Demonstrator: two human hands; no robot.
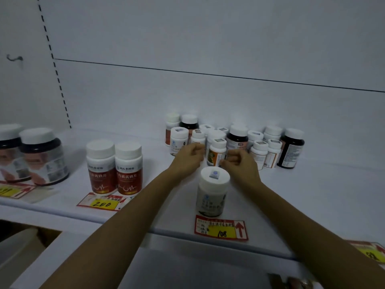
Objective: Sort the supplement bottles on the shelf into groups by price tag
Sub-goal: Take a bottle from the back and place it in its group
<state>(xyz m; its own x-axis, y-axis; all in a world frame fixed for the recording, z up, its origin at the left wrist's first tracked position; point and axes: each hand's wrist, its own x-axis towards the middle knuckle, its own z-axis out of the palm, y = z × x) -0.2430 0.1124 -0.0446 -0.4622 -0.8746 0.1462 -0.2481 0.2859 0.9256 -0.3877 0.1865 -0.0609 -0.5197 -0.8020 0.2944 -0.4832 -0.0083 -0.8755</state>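
A cluster of several small supplement bottles [235, 140] stands at the back of the white shelf [312, 205]. My left hand [190, 157] is at the cluster's front left, fingers curled, in front of a small white bottle [198, 136]. My right hand [239, 161] is curled just right of an orange-labelled bottle [216, 152], fingertips against its side; whether it grips the bottle is unclear. In front of both hands a white-capped grey bottle [212, 192] stands alone behind a red tag marked 108 [221, 230]. Two red-labelled bottles [114, 170] stand behind a tag marked 200 [102, 203].
Two large dark jars [31, 155] stand at the far left behind another red-and-yellow tag [12, 189]. A further tag [373, 254] lies at the shelf's right front edge. A cardboard box [25, 243] sits below the shelf at lower left.
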